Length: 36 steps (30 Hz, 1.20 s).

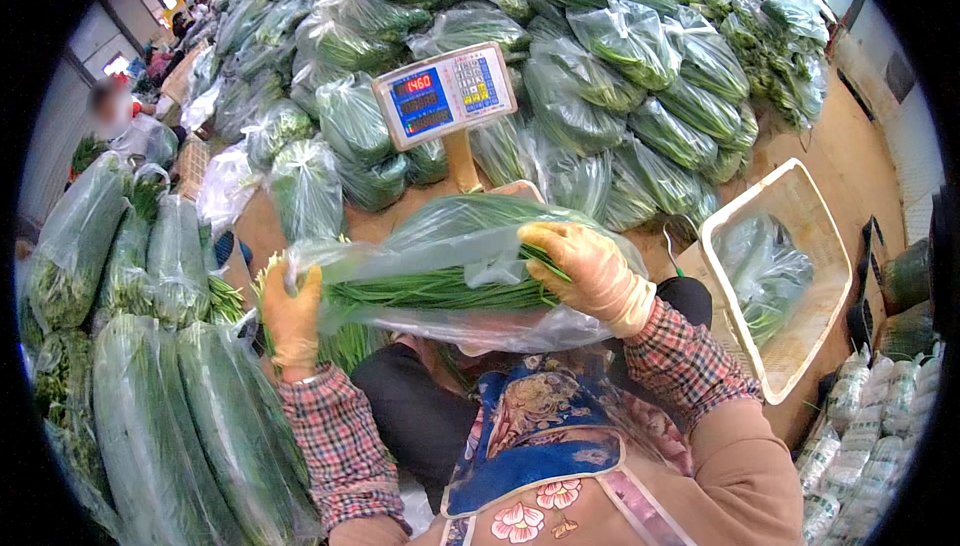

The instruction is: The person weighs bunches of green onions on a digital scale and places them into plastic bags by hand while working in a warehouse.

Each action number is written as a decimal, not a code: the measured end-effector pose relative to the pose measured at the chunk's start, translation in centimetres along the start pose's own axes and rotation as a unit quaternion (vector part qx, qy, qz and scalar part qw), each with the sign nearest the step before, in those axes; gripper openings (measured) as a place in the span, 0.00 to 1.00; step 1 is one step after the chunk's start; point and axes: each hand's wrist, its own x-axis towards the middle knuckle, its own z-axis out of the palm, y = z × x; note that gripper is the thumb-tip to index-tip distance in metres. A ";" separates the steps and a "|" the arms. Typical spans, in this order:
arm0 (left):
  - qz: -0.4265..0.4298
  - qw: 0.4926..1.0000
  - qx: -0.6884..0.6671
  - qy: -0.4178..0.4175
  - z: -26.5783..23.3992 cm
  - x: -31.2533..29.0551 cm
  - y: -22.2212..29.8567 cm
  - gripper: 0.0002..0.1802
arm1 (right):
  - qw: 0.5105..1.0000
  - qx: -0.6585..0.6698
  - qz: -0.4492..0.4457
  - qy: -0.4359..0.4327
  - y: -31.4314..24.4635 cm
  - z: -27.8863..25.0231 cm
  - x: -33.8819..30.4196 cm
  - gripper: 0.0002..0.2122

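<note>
A long bundle of thin green chives (430, 289) lies crosswise over my lap, inside or under a clear plastic bag (420, 264). My left hand (293, 314), in a pale rubber glove, is closed on the left end of the bag, near the chives' pale ends. At the other end, my right hand (592, 271), gloved alike, pinches the bag at the chives' right end. Behind them rests another bagged bundle of greens (470, 214), close to the scale. The scale's display (445, 96) stands on a post just beyond, its red digits lit.
Bagged greens (600, 76) are heaped across the far side. Large full bags (150, 426) lie at my left. A cream plastic crate (778, 386) with a bag in it stands at right, above rolls of plastic bags (865, 436). A person (120, 111) sits at far left.
</note>
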 end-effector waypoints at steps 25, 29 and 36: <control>-0.156 0.658 -0.732 -0.083 1.2 -7.3 12.0 0.25 | 0.805 0.456 0.380 0.015 10.2 -10.8 -10.8 0.12; -0.133 0.719 -0.535 -0.424 3.3 -9.2 15.1 0.35 | 0.515 0.819 0.147 0.208 0.6 -3.0 -5.8 0.13; -0.105 0.660 -0.573 -0.475 7.6 -12.7 13.3 0.22 | 0.826 0.550 -0.049 -0.116 -7.4 -0.7 -0.3 0.23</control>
